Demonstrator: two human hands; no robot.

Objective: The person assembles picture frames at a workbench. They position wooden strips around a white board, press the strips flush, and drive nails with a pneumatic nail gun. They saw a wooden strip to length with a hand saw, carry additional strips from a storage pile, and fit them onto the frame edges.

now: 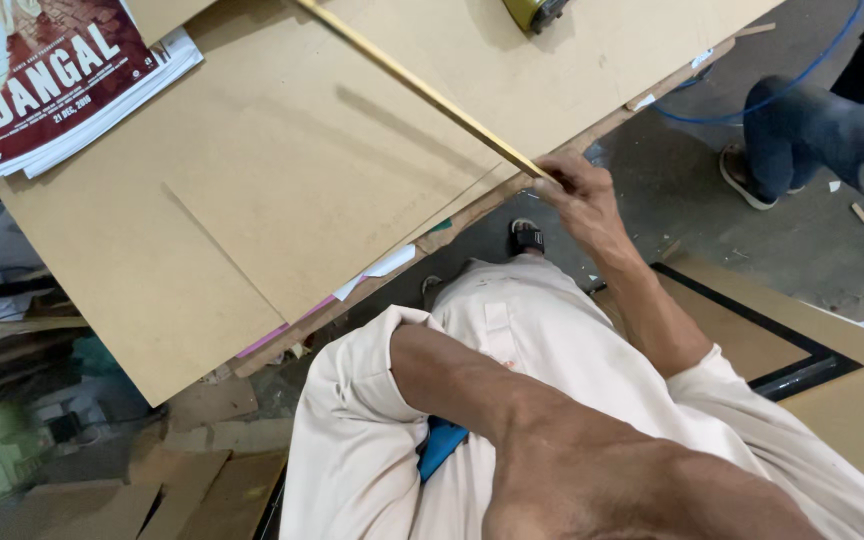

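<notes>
1. Brown fibreboard sheets (282, 190) cover the tabletop (82, 300), stacked flat.
2. Thin wooden strip (422, 90) lies diagonally over them, long axis running up-left, away from the grip.
3. Right hand (577, 195) is clamped on the strip's near end at the tabletop edge.
4. Left hand is hidden at the waist; grip can't be told.

Matt brown fibreboard sheets (282, 190), a smooth wooden strip (422, 90), glossy paper posters (62, 80).

Head view, steeply down, close
</notes>
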